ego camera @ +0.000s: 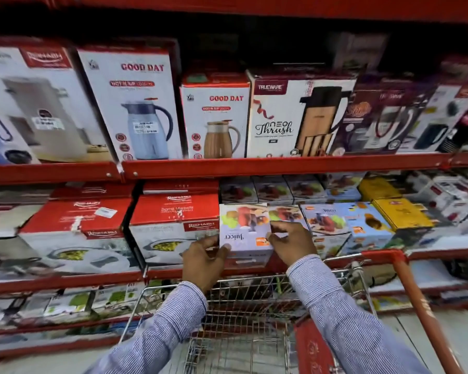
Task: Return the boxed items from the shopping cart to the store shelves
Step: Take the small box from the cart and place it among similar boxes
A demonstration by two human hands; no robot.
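Note:
A white juicer box [245, 230] with upside-down "Juicer" lettering sits at the front of the middle red shelf [65, 283], between a Rishabh box [173, 228] and other juicer boxes [327, 220]. My left hand [204, 259] grips its lower left corner. My right hand [291, 240] holds its right side and top. Below my arms stands the wire shopping cart [249, 319] with a red handle [416, 292]; I see no boxes inside it.
The upper shelf [281, 164] carries flask and jug boxes such as Good Day [214, 114] and Neo Thrush [295, 117]. Yellow boxes [397, 211] lie right of the juicers. A lower shelf [52, 306] holds more packaged goods. Grey floor shows on the right.

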